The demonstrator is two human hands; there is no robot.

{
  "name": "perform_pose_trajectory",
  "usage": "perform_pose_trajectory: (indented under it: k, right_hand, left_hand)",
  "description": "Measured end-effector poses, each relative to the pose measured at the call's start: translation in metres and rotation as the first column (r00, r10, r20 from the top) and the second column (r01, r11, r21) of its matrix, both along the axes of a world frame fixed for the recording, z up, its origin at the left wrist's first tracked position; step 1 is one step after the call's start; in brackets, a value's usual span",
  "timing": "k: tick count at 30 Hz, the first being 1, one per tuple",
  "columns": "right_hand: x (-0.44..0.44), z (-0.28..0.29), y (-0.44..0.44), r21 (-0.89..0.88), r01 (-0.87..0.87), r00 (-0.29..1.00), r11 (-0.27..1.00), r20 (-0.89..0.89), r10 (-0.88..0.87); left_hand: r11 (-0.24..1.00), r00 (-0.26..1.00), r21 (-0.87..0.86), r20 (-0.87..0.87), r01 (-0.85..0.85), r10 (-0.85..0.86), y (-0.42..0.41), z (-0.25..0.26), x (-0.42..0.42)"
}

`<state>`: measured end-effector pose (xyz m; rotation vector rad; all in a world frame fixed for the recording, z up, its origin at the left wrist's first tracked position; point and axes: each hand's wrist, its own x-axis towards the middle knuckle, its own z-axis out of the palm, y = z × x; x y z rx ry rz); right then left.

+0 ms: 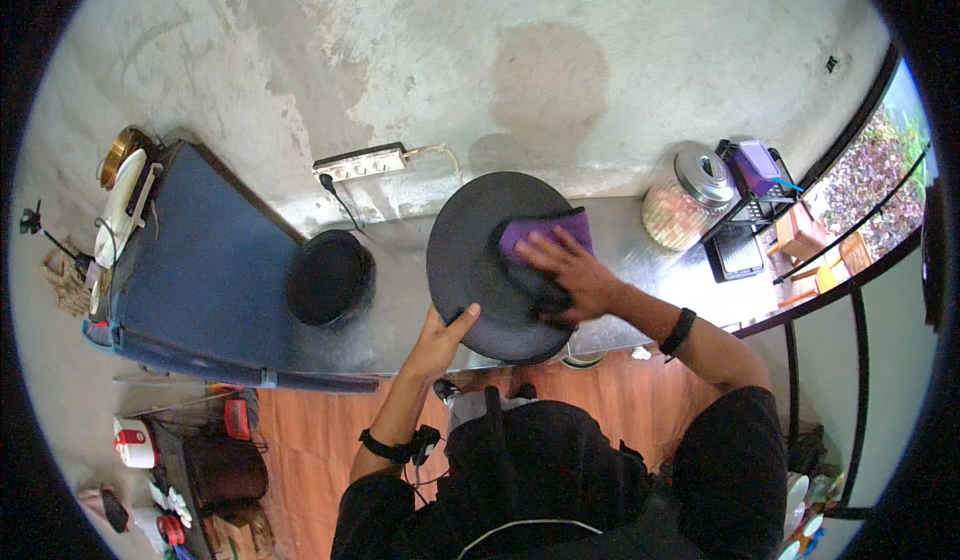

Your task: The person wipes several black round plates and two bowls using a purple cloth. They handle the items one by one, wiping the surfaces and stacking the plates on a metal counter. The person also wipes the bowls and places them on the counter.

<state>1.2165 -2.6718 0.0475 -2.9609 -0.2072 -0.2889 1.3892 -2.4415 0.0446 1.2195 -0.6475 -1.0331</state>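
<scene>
A large round matte-black plate, perhaps a cooking plate, is held up over the steel counter. My left hand grips its near left rim, thumb on the face and fingers hidden behind. With spread fingers, my right hand presses a purple cloth against the right part of the face. The hand is slightly blurred, and a dark part of the cloth shows beneath it. To the left, a smaller round black object stands on the counter; I cannot tell exactly what it is.
A power strip with a black plug is on the wall. A dark blue box occupies the counter's left end. At the right stand a glass jar with a metal lid and a black rack holding a purple container.
</scene>
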Motion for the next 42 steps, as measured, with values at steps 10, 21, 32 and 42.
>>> perform_pose_trajectory:
  k: [10,21,32,42]
  right_hand:
    - [0.052,0.026,0.019,0.420,0.268,0.869,0.867,0.283,-0.405]
    - [0.035,-0.017,0.085,0.219,-0.108,0.993,0.970,0.078,0.093]
    - [0.007,-0.041,0.029,-0.118,0.010,0.967,0.993,0.253,0.020]
    - [0.011,0.001,0.032,-0.109,-0.008,0.880,0.994,0.472,0.059]
  left_hand:
    - [1.000,1.000,0.023,0.029,-0.003,0.003,-0.018,-0.003,-0.018]
    - [0.951,0.941,0.036,-0.144,-0.306,0.308,-0.025,-0.021,-0.004]
    - [0.973,0.965,0.081,-0.131,-0.218,0.227,-0.010,0.022,0.020]
    - [0.976,0.976,-0.049,0.035,-0.212,0.214,0.001,0.079,0.012]
